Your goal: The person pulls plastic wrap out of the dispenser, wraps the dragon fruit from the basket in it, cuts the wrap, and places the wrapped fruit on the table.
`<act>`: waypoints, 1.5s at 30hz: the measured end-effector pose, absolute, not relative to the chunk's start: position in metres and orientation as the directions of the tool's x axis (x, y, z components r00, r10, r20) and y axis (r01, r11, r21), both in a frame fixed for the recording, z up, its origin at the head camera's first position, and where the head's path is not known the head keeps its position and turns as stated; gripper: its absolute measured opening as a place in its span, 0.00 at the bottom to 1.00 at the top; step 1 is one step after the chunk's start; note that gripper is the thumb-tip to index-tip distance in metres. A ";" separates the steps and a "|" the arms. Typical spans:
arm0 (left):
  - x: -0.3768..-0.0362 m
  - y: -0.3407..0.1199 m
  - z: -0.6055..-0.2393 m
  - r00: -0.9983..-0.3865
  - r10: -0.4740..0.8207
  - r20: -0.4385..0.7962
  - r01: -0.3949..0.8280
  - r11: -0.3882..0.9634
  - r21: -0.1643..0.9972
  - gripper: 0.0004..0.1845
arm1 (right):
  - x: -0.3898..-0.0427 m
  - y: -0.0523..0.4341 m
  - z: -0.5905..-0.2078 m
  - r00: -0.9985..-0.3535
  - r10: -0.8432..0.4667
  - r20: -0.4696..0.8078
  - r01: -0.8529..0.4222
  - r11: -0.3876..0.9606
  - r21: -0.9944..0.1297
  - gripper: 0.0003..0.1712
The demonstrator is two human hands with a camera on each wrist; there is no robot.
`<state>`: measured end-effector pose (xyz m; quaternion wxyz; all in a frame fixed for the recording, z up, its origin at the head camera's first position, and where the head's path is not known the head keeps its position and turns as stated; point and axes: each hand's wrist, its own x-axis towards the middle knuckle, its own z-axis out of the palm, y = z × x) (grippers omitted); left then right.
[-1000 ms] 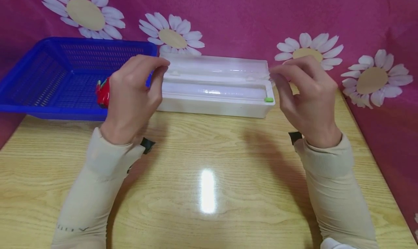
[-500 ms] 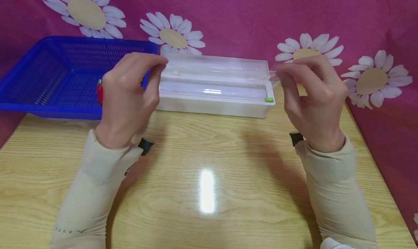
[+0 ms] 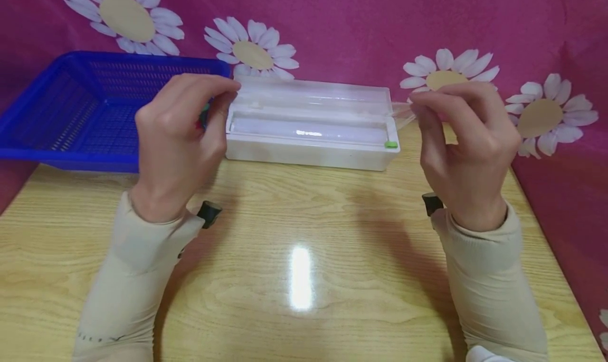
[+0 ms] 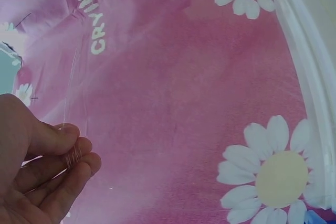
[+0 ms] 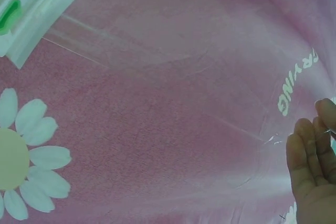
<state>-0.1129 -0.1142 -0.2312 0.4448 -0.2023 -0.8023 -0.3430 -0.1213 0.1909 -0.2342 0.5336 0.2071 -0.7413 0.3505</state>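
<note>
My left hand (image 3: 176, 140) pinches one edge of a clear sheet of cling film between thumb and fingers. My right hand (image 3: 467, 151) pinches the other side of the sheet, and its taut corner shows as a cling film (image 3: 402, 114) strip beside the fingertips. Behind lies a long white cling film dispenser (image 3: 309, 153) with its lid up and a film roll (image 3: 309, 131) inside. A green slider (image 3: 391, 144) sits at its right end. Through the right wrist view the thin cling film (image 5: 152, 45) stretches from the dispenser towards the hand.
At the back left stands a blue plastic basket (image 3: 71, 159). A small red and green thing (image 3: 205, 116) is mostly hidden behind my left hand. The wooden table (image 3: 247, 246) meets a pink daisy-patterned cloth (image 3: 342, 29) at the back and right.
Both hands have drawn slightly apart and back towards me, the left leftwards and the right rightwards. More of the film shows between the dispenser and my right fingertips.
</note>
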 end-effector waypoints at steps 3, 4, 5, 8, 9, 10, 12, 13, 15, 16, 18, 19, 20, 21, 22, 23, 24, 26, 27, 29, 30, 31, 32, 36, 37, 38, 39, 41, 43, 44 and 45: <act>-0.110 -0.113 -0.229 -0.513 0.011 0.858 0.634 0.680 0.370 0.13 | -0.119 0.191 -0.234 -0.326 0.094 0.941 -0.682 0.666 -0.303 0.05; -0.110 -0.113 -0.228 -0.510 0.008 0.860 0.635 0.678 0.370 0.13 | -0.118 0.192 -0.233 -0.319 0.103 0.942 -0.683 0.664 -0.304 0.04; -0.109 -0.113 -0.228 -0.506 0.004 0.863 0.637 0.676 0.370 0.13 | -0.117 0.192 -0.233 -0.312 0.110 0.944 -0.686 0.661 -0.304 0.04; -0.106 -0.112 -0.226 -0.494 -0.008 0.869 0.642 0.671 0.371 0.13 | -0.115 0.193 -0.233 -0.297 0.128 0.946 -0.689 0.657 -0.305 0.05; -0.105 -0.111 -0.226 -0.490 -0.012 0.871 0.643 0.670 0.371 0.13 | -0.115 0.194 -0.233 -0.292 0.131 0.947 -0.688 0.659 -0.304 0.05; -0.104 -0.112 -0.225 -0.487 -0.013 0.873 0.643 0.671 0.369 0.13 | -0.114 0.194 -0.233 -0.289 0.135 0.948 -0.686 0.662 -0.303 0.05; -0.101 -0.112 -0.224 -0.481 -0.019 0.876 0.644 0.671 0.368 0.14 | -0.112 0.195 -0.232 -0.283 0.140 0.949 -0.680 0.668 -0.302 0.04; -0.100 -0.112 -0.223 -0.478 -0.022 0.878 0.644 0.671 0.367 0.14 | -0.111 0.195 -0.232 -0.280 0.143 0.949 -0.675 0.673 -0.300 0.03; -0.098 -0.112 -0.222 -0.472 -0.030 0.881 0.647 0.667 0.370 0.15 | -0.109 0.194 -0.232 -0.272 0.152 0.950 -0.668 0.681 -0.300 0.02; -0.097 -0.112 -0.221 -0.468 -0.034 0.883 0.649 0.665 0.370 0.16 | -0.108 0.194 -0.232 -0.266 0.160 0.951 -0.665 0.683 -0.301 0.01; -0.095 -0.111 -0.220 -0.456 -0.047 0.889 0.656 0.657 0.371 0.16 | -0.107 0.193 -0.231 -0.252 0.179 0.951 -0.662 0.685 -0.304 0.01; -0.094 -0.110 -0.219 -0.451 -0.050 0.891 0.659 0.655 0.371 0.16 | -0.106 0.193 -0.230 -0.246 0.188 0.951 -0.661 0.685 -0.306 0.01; -0.093 -0.110 -0.219 -0.445 -0.056 0.894 0.661 0.653 0.370 0.16 | -0.105 0.192 -0.230 -0.240 0.197 0.951 -0.660 0.685 -0.309 0.02; -0.092 -0.109 -0.218 -0.438 -0.061 0.897 0.664 0.651 0.368 0.16 | -0.104 0.192 -0.229 -0.233 0.207 0.950 -0.659 0.685 -0.311 0.02; -0.091 -0.109 -0.218 -0.431 -0.067 0.900 0.667 0.648 0.368 0.15 | -0.103 0.192 -0.229 -0.227 0.214 0.950 -0.660 0.684 -0.312 0.02; -0.090 -0.109 -0.218 -0.423 -0.076 0.903 0.671 0.644 0.368 0.15 | -0.102 0.191 -0.228 -0.221 0.221 0.950 -0.661 0.683 -0.313 0.02; -0.089 -0.108 -0.217 -0.416 -0.085 0.906 0.673 0.641 0.369 0.15 | -0.101 0.190 -0.228 -0.214 0.229 0.950 -0.661 0.682 -0.314 0.02; -0.087 -0.108 -0.216 -0.400 -0.100 0.911 0.677 0.637 0.368 0.14 | -0.098 0.189 -0.227 -0.200 0.244 0.949 -0.662 0.681 -0.314 0.03; -0.086 -0.108 -0.216 -0.393 -0.102 0.914 0.680 0.636 0.364 0.14 | -0.097 0.188 -0.227 -0.191 0.251 0.949 -0.662 0.681 -0.313 0.03; -0.085 -0.108 -0.216 -0.381 -0.103 0.919 0.682 0.640 0.355 0.13 | -0.096 0.187 -0.226 -0.177 0.261 0.949 -0.663 0.681 -0.311 0.03; -0.084 -0.109 -0.215 -0.378 -0.100 0.920 0.682 0.643 0.350 0.13 | -0.095 0.187 -0.227 -0.169 0.266 0.949 -0.664 0.681 -0.309 0.04; -0.083 -0.109 -0.215 -0.375 -0.097 0.922 0.681 0.646 0.345 0.13 | -0.094 0.188 -0.227 -0.163 0.271 0.949 -0.666 0.679 -0.309 0.04; -0.082 -0.109 -0.215 -0.371 -0.096 0.924 0.682 0.647 0.341 0.12 | -0.094 0.189 -0.227 -0.154 0.272 0.950 -0.670 0.678 -0.303 0.04; -0.079 -0.111 -0.215 -0.357 -0.106 0.928 0.692 0.637 0.340 0.11 | -0.095 0.194 -0.230 -0.119 0.283 0.952 -0.689 0.666 -0.284 0.05; -0.079 -0.112 -0.215 -0.352 -0.113 0.929 0.698 0.630 0.340 0.11 | -0.095 0.195 -0.230 -0.110 0.286 0.952 -0.693 0.664 -0.279 0.05; -0.078 -0.112 -0.215 -0.347 -0.120 0.930 0.703 0.624 0.342 0.11 | -0.094 0.196 -0.230 -0.099 0.288 0.952 -0.695 0.664 -0.273 0.05; -0.078 -0.113 -0.215 -0.342 -0.126 0.931 0.708 0.616 0.344 0.11 | -0.094 0.196 -0.231 -0.092 0.293 0.952 -0.696 0.665 -0.272 0.06; -0.076 -0.113 -0.215 -0.332 -0.135 0.933 0.718 0.606 0.343 0.10 | -0.091 0.197 -0.230 -0.080 0.304 0.949 -0.694 0.666 -0.272 0.06; -0.074 -0.114 -0.215 -0.325 -0.139 0.936 0.724 0.599 0.341 0.10 | -0.089 0.196 -0.229 -0.073 0.307 0.949 -0.701 0.661 -0.268 0.07; -0.074 -0.114 -0.215 -0.320 -0.140 0.937 0.726 0.599 0.337 0.10 | -0.088 0.196 -0.228 -0.067 0.311 0.948 -0.704 0.658 -0.266 0.07; -0.073 -0.115 -0.215 -0.314 -0.139 0.939 0.729 0.598 0.333 0.09 | -0.087 0.195 -0.228 -0.063 0.315 0.947 -0.710 0.653 -0.265 0.08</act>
